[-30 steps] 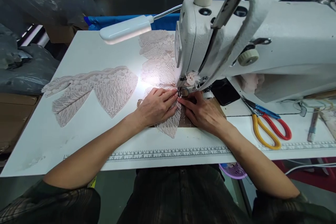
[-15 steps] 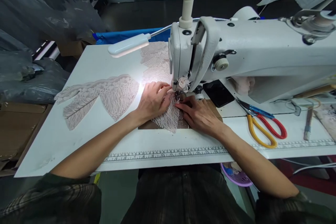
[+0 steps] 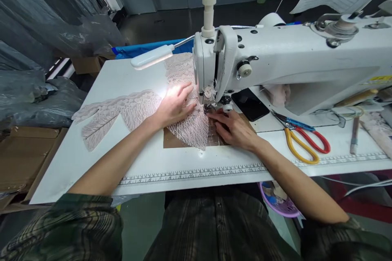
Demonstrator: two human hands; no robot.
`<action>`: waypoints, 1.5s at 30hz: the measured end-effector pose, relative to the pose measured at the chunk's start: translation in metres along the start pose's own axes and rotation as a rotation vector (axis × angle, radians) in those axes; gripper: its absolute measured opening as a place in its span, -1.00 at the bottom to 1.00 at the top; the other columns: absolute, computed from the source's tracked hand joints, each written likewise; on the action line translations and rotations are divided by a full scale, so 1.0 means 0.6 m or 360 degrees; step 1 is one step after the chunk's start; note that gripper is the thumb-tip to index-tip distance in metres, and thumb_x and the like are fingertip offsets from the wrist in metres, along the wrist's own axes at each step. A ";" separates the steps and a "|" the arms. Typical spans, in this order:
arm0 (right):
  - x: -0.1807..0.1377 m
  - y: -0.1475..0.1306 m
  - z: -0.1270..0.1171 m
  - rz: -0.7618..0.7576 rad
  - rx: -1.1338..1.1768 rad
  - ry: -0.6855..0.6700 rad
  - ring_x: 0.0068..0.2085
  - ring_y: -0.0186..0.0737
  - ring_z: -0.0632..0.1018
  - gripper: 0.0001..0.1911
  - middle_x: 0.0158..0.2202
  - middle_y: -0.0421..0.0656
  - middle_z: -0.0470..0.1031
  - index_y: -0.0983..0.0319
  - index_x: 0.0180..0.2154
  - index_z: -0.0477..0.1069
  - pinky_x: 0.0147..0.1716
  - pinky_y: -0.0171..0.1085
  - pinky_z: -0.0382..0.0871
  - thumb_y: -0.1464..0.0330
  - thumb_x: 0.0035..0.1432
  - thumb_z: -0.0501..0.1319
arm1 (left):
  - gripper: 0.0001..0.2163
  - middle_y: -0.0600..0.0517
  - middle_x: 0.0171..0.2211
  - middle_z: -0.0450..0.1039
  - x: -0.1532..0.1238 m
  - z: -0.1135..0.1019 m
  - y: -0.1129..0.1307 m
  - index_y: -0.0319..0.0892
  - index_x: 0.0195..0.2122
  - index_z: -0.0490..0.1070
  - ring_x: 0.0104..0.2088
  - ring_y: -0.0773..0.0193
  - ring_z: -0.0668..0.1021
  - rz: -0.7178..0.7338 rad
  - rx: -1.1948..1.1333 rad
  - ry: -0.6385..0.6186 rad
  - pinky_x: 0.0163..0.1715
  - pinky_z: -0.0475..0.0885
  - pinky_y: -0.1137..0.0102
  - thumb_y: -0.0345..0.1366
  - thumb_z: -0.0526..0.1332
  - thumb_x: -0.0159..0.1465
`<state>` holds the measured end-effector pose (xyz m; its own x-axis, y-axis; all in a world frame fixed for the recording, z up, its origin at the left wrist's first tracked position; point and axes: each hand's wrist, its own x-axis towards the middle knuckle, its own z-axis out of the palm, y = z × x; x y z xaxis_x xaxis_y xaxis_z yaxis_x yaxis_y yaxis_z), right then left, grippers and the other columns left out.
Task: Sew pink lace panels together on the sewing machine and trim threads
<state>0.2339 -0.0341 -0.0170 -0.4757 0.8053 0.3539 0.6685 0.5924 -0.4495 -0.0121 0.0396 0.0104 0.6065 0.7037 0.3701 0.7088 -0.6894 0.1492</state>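
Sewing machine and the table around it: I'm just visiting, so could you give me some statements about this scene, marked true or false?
1. The left hand rests on pale lace beside the sewing machine's needle area. True.
2. The right hand grips the scissors. False: the scissors lie on the table, to the right of that hand.
3. A black smartphone lies between the sewing machine's head and the scissors. True.
4. The lamp is switched off. False: it is lit and shines on the lace.
5. A measuring scale runs along the table's near edge. True.
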 end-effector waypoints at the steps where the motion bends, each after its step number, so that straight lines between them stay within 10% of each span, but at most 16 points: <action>1: 0.001 0.003 -0.002 0.0019 0.0090 0.0057 -0.09 -0.06 0.46 -0.60 -0.10 0.00 0.43 0.18 0.13 0.42 -0.11 -0.08 0.38 0.39 0.31 0.06 | -0.68 -0.22 0.05 0.41 -0.013 -0.004 0.011 -0.27 0.06 0.35 -0.02 0.07 0.51 0.0086 -0.0072 -0.0003 -0.11 0.51 0.16 -0.16 0.09 0.41; 7: 0.009 0.003 -0.005 0.0188 0.0364 0.0251 -0.28 -0.20 0.50 -0.74 -0.28 -0.12 0.51 0.21 -0.15 0.53 -0.27 -0.19 0.40 0.44 0.22 0.10 | -0.82 -0.07 -0.21 0.56 -0.077 -0.012 0.058 -0.21 -0.18 0.50 -0.20 0.23 0.58 0.0511 -0.0576 -0.0258 -0.22 0.56 0.28 -0.22 0.20 0.34; 28: 0.000 -0.034 0.000 -0.0266 0.0434 -0.0369 -0.27 -0.26 0.46 -0.86 -0.31 -0.14 0.46 0.23 -0.27 0.46 -0.30 -0.27 0.30 0.31 0.28 0.17 | -0.81 -0.06 -0.27 0.53 -0.085 -0.011 0.081 -0.20 -0.40 0.52 -0.25 0.25 0.56 0.0024 -0.0900 -0.0265 -0.21 0.51 0.30 -0.31 0.18 0.32; 37: -0.001 -0.028 0.003 -0.0262 0.0561 -0.0308 -0.28 -0.27 0.48 -0.84 -0.30 -0.14 0.48 0.25 -0.26 0.50 -0.29 -0.27 0.32 0.35 0.27 0.16 | -0.85 -0.11 -0.23 0.55 -0.086 -0.007 0.065 -0.22 -0.21 0.55 -0.20 0.20 0.58 0.0525 -0.0864 -0.0045 -0.22 0.53 0.28 -0.30 0.32 0.23; 45: 0.006 0.013 -0.002 0.0059 0.0253 0.0208 -0.27 -0.22 0.49 -0.73 -0.28 -0.10 0.51 0.26 -0.09 0.52 -0.27 -0.23 0.39 0.38 0.28 0.09 | -0.92 -0.03 -0.29 0.61 -0.081 -0.003 0.068 -0.18 -0.31 0.52 -0.37 0.28 0.58 0.0776 -0.0509 0.0198 -0.38 0.45 0.32 -0.46 0.26 0.23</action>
<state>0.2381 -0.0268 -0.0183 -0.3675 0.8228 0.4335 0.5805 0.5671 -0.5843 -0.0135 -0.0231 0.0001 0.7743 0.2808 0.5671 0.2037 -0.9591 0.1967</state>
